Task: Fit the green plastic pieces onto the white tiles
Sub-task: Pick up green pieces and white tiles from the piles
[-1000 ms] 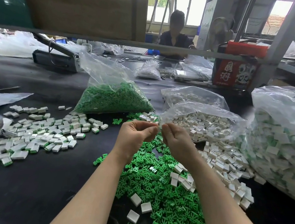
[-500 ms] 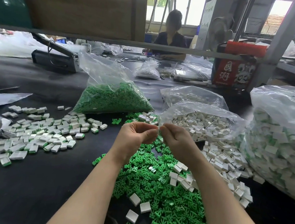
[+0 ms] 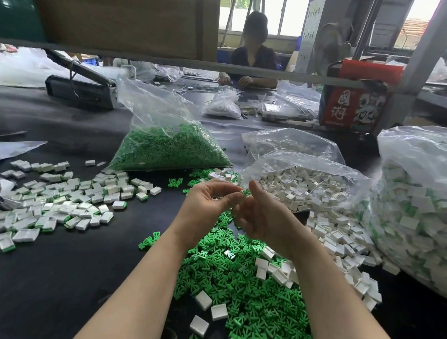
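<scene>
Green plastic pieces (image 3: 244, 284) lie in a loose heap on the dark bench (image 3: 45, 283) right under the worker's forearms, with a few bare white tiles (image 3: 219, 311) scattered on top of the heap at its near edge. Both hands are raised just above that heap and meet at the fingertips: the left hand (image 3: 208, 208) pinches a small white tile with a green piece (image 3: 245, 192) showing at its tip, and the right hand (image 3: 267, 216) has its fingers curled around the same spot, though I cannot tell how firmly it grips. To the left, finished tiles with green edges (image 3: 60, 203) are spread across the bench. Farther back sits a clear bag of green pieces (image 3: 170, 148), and to its right an open bag of white tiles (image 3: 304, 184). A much larger bag of assembled tiles (image 3: 424, 214) stands at the far right. Across the bench, another person (image 3: 252, 55) sits working.
</scene>
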`<state>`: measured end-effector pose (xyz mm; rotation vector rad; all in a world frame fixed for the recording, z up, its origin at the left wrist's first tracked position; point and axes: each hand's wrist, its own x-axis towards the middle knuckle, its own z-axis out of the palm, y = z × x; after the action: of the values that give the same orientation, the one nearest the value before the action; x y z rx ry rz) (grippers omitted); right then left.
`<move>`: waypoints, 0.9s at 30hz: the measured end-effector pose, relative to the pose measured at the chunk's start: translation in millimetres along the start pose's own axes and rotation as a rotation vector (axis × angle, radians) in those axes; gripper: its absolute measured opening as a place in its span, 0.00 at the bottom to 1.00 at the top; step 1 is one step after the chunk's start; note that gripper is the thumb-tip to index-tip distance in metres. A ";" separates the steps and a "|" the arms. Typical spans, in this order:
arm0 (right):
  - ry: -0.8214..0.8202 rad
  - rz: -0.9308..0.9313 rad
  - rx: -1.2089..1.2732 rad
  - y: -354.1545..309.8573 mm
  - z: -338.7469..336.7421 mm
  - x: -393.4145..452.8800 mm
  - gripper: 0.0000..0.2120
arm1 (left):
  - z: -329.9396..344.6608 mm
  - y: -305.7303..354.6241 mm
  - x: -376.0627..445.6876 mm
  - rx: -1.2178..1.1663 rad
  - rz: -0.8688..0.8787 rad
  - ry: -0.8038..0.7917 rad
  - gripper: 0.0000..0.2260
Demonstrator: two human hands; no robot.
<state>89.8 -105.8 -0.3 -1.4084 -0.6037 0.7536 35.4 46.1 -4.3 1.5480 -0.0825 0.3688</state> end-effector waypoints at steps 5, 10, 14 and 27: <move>0.018 -0.064 0.126 8.1 8.4 6.4 0.27 | 2.2 -2.3 0.6 -0.034 -0.033 0.017 0.05; 0.047 -0.077 0.260 10.1 10.3 7.0 0.21 | 3.3 0.2 1.3 -0.099 -0.032 0.020 0.08; 0.057 -0.080 0.329 10.7 12.8 7.2 0.19 | 3.3 1.6 2.3 -0.090 -0.022 0.015 0.09; 0.073 -0.033 0.330 12.4 13.8 5.4 0.17 | 0.5 1.0 2.4 0.099 -0.001 0.028 0.10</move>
<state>81.4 -92.8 -11.8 -1.1139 -0.4223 0.7355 37.5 46.1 -2.7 1.6402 -0.0420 0.3980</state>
